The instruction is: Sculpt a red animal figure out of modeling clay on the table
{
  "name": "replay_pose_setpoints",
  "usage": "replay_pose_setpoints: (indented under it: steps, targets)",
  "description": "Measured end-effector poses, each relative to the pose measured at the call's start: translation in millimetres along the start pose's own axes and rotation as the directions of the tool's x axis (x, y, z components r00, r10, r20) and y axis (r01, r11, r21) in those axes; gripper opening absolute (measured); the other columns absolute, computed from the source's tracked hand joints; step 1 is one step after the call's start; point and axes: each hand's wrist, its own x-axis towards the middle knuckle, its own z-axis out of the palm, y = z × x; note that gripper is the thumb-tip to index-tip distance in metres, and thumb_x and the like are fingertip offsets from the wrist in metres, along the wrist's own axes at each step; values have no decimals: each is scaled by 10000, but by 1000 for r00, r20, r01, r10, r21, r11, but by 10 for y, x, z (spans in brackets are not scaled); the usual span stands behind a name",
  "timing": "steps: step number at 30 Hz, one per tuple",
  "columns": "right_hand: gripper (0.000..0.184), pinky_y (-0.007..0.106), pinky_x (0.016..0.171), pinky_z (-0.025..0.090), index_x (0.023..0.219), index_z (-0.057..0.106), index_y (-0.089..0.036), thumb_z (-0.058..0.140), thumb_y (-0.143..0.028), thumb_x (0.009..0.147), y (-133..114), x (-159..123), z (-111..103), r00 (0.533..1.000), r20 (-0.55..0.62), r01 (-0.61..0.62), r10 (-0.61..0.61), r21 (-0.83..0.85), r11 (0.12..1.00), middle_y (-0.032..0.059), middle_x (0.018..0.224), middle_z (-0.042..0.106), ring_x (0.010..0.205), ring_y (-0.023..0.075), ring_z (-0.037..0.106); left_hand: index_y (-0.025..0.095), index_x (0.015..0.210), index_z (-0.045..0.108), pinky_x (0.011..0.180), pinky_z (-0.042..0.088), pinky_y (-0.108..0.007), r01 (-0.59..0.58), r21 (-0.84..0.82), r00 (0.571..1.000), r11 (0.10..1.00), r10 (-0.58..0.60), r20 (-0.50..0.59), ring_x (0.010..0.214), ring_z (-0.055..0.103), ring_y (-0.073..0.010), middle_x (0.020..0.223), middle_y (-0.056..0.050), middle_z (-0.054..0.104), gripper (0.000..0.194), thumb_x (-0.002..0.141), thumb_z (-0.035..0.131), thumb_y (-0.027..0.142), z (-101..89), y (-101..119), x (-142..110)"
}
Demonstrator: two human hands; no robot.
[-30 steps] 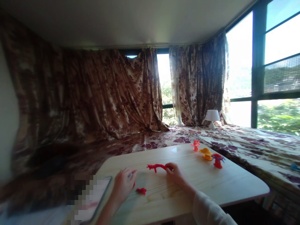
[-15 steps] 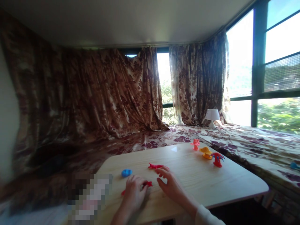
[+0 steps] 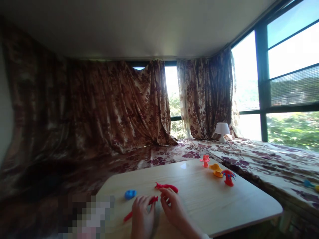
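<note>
My left hand [image 3: 142, 212] is closed around a long, thin red piece [image 3: 128, 216] low over the table. Its forked tip sticks out beyond the thumb, and its tail shows on the other side; the middle is hidden by the hand. Just right of that tip hovers my right hand [image 3: 174, 207], its fingers bent and slightly apart, with nothing visible between them. A second long red piece with a pronged end [image 3: 169, 188] lies right behind the right fingertips. Left of it rests a rounded blue piece [image 3: 130, 194].
Toward the table's [image 3: 199, 209] far right corner stand a pink figure [image 3: 205, 161], a yellow mushroom-like figure [image 3: 216, 170] and a red figure with blue prongs [image 3: 228, 178]. Behind are a flower-patterned cover, a white lamp [image 3: 222, 130] and curtains [image 3: 119, 109]. Blurred blocks hide the lower left.
My right hand has come closer to the tip of the red piece in my left hand, and its fingers have drawn together somewhat. The view has tilted up slightly.
</note>
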Motion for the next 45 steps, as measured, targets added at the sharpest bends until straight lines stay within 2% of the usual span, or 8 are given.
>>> replay_pose_setpoints:
  steps: [3,6,12,16,21,31,39,45]
  targets:
    - [158,269,585,494,849,660,-176,537,-246,778,104,33,55,994,22,-111,109,140,984,60,786,672,662,178,613,225,765,667,787,465,-379,-24,7,999,1000,24,-25,798,590,-233,777,-60,667,140,710,540,203,17,126,-21]
    - [147,248,537,472,672,642,-173,572,-273,753,135,51,85,987,71,-158,144,268,950,12,605,626,575,158,590,224,744,658,786,476,-374,-23,-23,999,999,23,-23,807,594,-233,776,-60,652,127,710,538,198,20,181,-32]
    - [66,259,553,480,672,618,-181,605,-237,704,175,53,125,989,18,-139,145,422,896,8,612,608,575,158,594,207,827,679,795,497,-348,63,-137,998,989,-63,5,828,617,-218,835,-70,662,197,755,512,282,28,114,-41]
    - [71,277,581,500,740,645,-183,595,-218,704,192,38,123,992,-5,-112,123,388,915,34,682,647,621,172,614,197,795,688,795,492,-364,95,-149,995,984,-95,5,816,616,-225,813,-75,673,210,755,511,303,31,79,-35]
    - [282,271,586,513,944,665,-180,595,-150,672,148,3,81,995,23,-99,96,275,956,73,891,670,698,177,631,200,801,687,797,487,-376,95,-167,995,981,-92,25,818,609,-226,808,-68,682,205,750,523,313,17,85,-32]
    - [108,191,496,400,665,652,-159,585,-75,672,101,33,60,999,1,-52,52,171,984,-17,619,548,552,104,507,201,782,684,773,497,-388,49,-156,997,987,-39,67,789,609,-224,781,-66,675,219,763,515,338,20,53,-23]
    - [337,197,580,453,871,661,-185,507,5,638,-7,-14,20,1000,28,0,-4,142,990,22,815,599,667,125,573,198,750,684,705,530,-355,30,-162,999,986,-32,-7,744,634,-226,755,-78,675,279,762,498,405,66,-15,-19]
    - [184,188,527,382,705,664,-179,540,-45,681,9,-13,57,1000,24,-2,1,31,1000,-16,653,536,572,104,497,215,685,662,668,524,-323,-11,-155,1000,988,15,20,698,630,-212,705,-55,669,312,797,461,427,46,7,-16]
